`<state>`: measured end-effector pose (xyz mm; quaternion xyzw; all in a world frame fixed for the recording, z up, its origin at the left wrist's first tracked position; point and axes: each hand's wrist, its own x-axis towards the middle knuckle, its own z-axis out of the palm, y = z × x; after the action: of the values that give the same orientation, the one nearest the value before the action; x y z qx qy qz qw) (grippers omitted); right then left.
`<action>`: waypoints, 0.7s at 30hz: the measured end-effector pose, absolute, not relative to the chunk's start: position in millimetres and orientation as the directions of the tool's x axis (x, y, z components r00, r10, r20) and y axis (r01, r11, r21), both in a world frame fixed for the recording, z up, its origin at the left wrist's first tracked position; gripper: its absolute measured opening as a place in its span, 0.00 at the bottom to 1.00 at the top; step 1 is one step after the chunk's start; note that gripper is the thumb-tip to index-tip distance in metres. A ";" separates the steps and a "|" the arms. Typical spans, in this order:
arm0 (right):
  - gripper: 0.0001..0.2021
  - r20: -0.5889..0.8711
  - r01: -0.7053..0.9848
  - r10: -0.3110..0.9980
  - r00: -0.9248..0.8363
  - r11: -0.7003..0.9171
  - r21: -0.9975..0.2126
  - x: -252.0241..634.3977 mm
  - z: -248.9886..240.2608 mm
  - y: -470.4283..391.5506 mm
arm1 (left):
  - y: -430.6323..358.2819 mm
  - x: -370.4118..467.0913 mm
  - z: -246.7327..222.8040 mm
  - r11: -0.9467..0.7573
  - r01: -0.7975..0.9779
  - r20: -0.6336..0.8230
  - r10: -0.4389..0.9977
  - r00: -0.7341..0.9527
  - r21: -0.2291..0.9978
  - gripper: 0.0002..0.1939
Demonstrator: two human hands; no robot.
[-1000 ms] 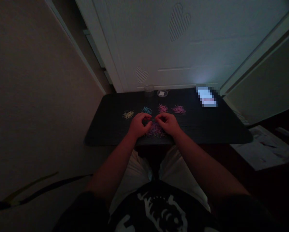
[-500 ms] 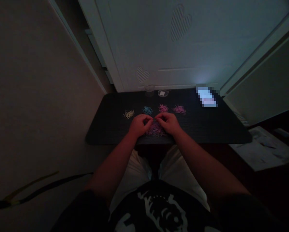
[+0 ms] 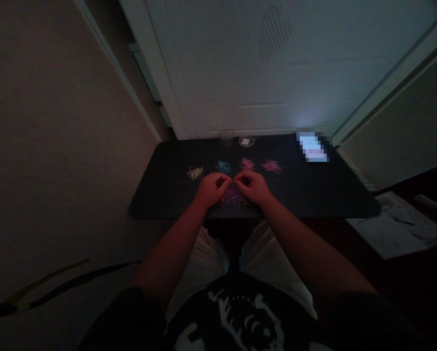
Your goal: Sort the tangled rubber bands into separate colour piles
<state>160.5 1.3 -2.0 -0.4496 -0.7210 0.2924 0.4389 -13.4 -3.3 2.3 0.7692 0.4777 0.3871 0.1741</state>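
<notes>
My left hand [image 3: 211, 188] and my right hand [image 3: 253, 185] meet almost fingertip to fingertip over a pile of purple and pink thin sticks [image 3: 234, 198]. Thumb and fingers are pinched together on each hand. Whatever sits between the fingertips is too small and dim to make out. Beyond the hands lie separate small heaps: pale yellow sticks [image 3: 195, 172] to the left, blue sticks [image 3: 223, 166] behind my left hand, pink sticks [image 3: 247, 164] behind my right hand, and another pink heap [image 3: 271, 166] further right.
A clear cup [image 3: 226, 138] and a round clear lid [image 3: 246, 142] with a white label stand at the back of the dark table [image 3: 160, 195]. A lit, pixelated phone-like screen [image 3: 313, 146] is at the back right. A white panel with hearts [image 3: 216, 113] rises behind the table.
My hands stay in nearly the same place over the pile, with the fingertips shifted only slightly. The heaps look the same.
</notes>
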 end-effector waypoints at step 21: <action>0.03 0.373 0.352 0.911 -0.176 0.413 -0.840 160.3 -2.1 0.4 | -4.2 -14.5 3.4 -0.495 0.593 0.431 0.864 0.260 0.635 0.05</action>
<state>160.3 0.4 -2.1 -0.4485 -0.7040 0.3042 0.4590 -14.5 -4.2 3.4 0.7739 0.4706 0.3854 0.1761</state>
